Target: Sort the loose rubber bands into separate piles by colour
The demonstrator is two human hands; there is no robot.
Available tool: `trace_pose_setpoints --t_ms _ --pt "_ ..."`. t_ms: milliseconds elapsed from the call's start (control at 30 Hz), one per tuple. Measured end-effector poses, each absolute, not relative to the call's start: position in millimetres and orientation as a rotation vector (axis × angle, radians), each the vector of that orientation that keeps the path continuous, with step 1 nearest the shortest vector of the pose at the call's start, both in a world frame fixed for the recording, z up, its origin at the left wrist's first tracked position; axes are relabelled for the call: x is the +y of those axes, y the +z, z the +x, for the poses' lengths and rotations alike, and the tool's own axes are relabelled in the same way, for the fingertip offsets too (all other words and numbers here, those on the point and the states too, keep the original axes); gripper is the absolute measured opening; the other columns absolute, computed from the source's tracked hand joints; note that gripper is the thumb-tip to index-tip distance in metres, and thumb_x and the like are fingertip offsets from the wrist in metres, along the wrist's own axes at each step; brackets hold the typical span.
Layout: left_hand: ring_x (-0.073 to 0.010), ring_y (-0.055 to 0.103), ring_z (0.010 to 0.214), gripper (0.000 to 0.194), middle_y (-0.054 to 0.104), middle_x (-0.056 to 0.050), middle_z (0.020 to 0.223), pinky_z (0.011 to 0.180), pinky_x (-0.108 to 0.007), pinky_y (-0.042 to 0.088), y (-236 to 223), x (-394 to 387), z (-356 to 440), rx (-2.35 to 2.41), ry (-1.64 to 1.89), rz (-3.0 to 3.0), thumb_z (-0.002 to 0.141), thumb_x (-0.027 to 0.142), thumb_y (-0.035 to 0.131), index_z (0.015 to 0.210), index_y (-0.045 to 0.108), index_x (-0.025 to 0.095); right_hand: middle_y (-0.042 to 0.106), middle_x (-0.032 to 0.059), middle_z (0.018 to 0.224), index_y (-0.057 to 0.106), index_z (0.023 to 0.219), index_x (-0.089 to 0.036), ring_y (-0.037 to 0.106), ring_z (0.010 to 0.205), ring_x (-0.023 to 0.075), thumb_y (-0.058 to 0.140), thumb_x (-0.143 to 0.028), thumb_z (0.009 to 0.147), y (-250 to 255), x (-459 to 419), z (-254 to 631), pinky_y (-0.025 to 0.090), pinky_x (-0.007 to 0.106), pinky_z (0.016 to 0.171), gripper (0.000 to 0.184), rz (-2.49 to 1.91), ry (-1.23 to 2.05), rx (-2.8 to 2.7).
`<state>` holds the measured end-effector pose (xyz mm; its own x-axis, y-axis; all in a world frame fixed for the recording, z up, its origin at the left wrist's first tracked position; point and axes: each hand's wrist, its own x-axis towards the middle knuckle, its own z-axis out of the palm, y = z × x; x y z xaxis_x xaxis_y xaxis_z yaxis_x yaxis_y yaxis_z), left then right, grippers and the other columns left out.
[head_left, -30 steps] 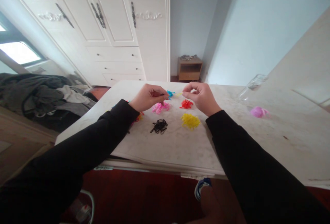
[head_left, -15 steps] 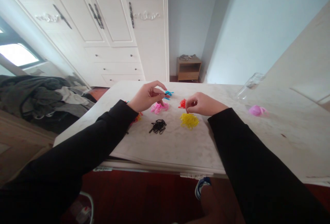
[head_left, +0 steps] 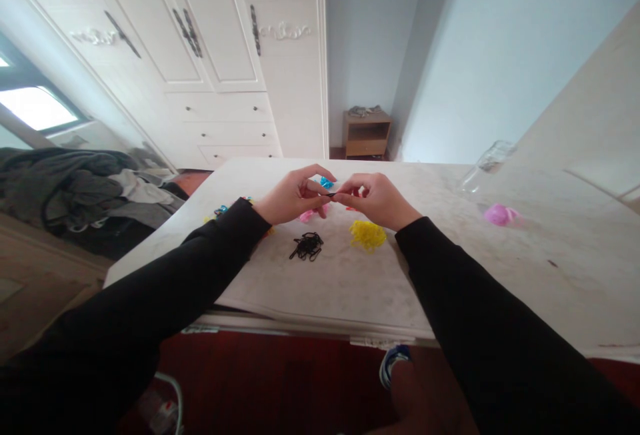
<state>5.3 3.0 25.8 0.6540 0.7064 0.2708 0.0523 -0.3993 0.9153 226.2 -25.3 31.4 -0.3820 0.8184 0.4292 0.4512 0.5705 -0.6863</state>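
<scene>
Both hands meet above the table, fingertips nearly touching. My left hand [head_left: 285, 198] pinches a thin black rubber band [head_left: 330, 195] between thumb and fingers. The fingertips of my right hand [head_left: 379, 200] are closed on the same band from the other side. Beneath the hands, a pink pile [head_left: 306, 216] and a blue pile [head_left: 327, 183] of bands show in part, and a red pile is almost covered. Nearer to me lie a black pile [head_left: 307, 246] and a yellow pile [head_left: 367, 235] of rubber bands. A mixed-colour pile [head_left: 220, 210] is partly hidden behind my left sleeve.
The piles lie on a pale marbled table [head_left: 330, 288]. To the right are a clear glass bottle [head_left: 487, 165] and a pink-purple bundle [head_left: 500, 215]. Dark clothes [head_left: 85, 188] are heaped left of the table. A white wardrobe [head_left: 295, 88] stands beyond it.
My right hand has moved left and up from beside the red and yellow piles to my left hand, and now grips the black band too. My left hand has shifted slightly.
</scene>
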Motion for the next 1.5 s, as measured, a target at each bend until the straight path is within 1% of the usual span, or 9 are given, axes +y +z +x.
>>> trace_pose_setpoints --t_ms 133,300,400,567,767,967,1200,1500 --pt "-0.0194 0.076 0.064 0.046 0.079 -0.010 0.089 0.048 -0.021 0.055 26.5 1.1 6.0 0.615 0.794 1.908 0.080 0.035 0.083 0.109 0.053 0.016 0.070 0.0044 0.071 0.076 0.077 -0.015 0.053 0.065 0.0132 0.070 -0.044 0.085 31.8 -26.0 226.1 0.039 0.030 0.063 0.030 -0.994 0.605 -2.026" --pt "-0.0182 0.076 0.067 0.038 0.079 -0.010 0.088 0.056 -0.025 0.060 27.2 2.3 4.1 0.642 0.814 1.971 0.080 0.035 0.081 0.103 0.060 0.015 0.069 0.0039 0.072 0.076 0.078 -0.015 0.054 0.065 0.0129 0.070 -0.038 0.085 32.2 -25.6 228.2 0.040 0.030 0.063 0.025 -1.014 0.565 -1.995" --pt "-0.0167 0.075 0.064 0.034 0.078 -0.009 0.083 0.055 -0.025 0.060 27.5 2.4 3.5 0.660 0.838 1.973 0.080 0.036 0.081 0.100 0.063 0.014 0.070 0.0043 0.073 0.076 0.080 -0.015 0.054 0.064 0.0129 0.070 -0.040 0.085 31.3 -24.7 229.0 0.039 0.029 0.061 0.026 -1.034 0.564 -1.972" --pt "-0.0141 0.073 0.062 0.028 0.078 -0.011 0.088 0.056 -0.024 0.059 26.4 2.7 2.9 0.649 0.868 1.975 0.085 0.037 0.076 0.094 0.066 0.012 0.069 0.0039 0.071 0.076 0.079 -0.015 0.053 0.062 0.0124 0.071 -0.040 0.085 31.5 -24.4 229.2 0.039 0.029 0.060 0.026 -1.026 0.560 -1.968" --pt "-0.0132 0.072 0.060 0.027 0.078 -0.011 0.087 0.052 -0.022 0.057 24.9 4.1 3.3 0.679 0.876 1.988 0.089 0.038 0.072 0.090 0.067 0.012 0.069 0.0037 0.071 0.075 0.077 -0.014 0.053 0.063 0.0123 0.071 -0.035 0.084 33.8 -26.2 228.0 0.038 0.029 0.061 0.023 -1.018 0.560 -1.968" --pt "-0.0147 0.072 0.060 0.029 0.078 -0.010 0.081 0.049 -0.022 0.056 28.2 1.3 5.1 0.727 0.868 1.977 0.086 0.040 0.075 0.085 0.067 0.012 0.069 0.0036 0.073 0.074 0.076 -0.015 0.053 0.064 0.0122 0.071 -0.032 0.084 33.6 -27.4 227.9 0.039 0.029 0.062 0.019 -1.037 0.565 -1.965" --pt "-0.0141 0.070 0.057 0.023 0.073 -0.006 0.067 0.048 -0.021 0.055 28.1 1.1 5.9 0.736 0.880 1.966 0.081 0.034 0.079 0.082 0.070 0.013 0.068 0.0037 0.071 0.072 0.076 -0.015 0.054 0.065 0.0132 0.071 -0.038 0.083 33.4 -26.5 228.6 0.041 0.030 0.063 0.024 -1.051 0.627 -1.997" --pt "-0.0144 0.069 0.055 0.020 0.073 -0.006 0.067 0.048 -0.022 0.054 28.4 0.2 7.2 0.750 0.877 1.949 0.080 0.030 0.079 0.081 0.068 0.013 0.068 0.0035 0.071 0.074 0.077 -0.015 0.053 0.064 0.0122 0.071 -0.033 0.080 32.2 -25.4 228.3 0.040 0.029 0.062 0.018 -1.054 0.592 -1.995"
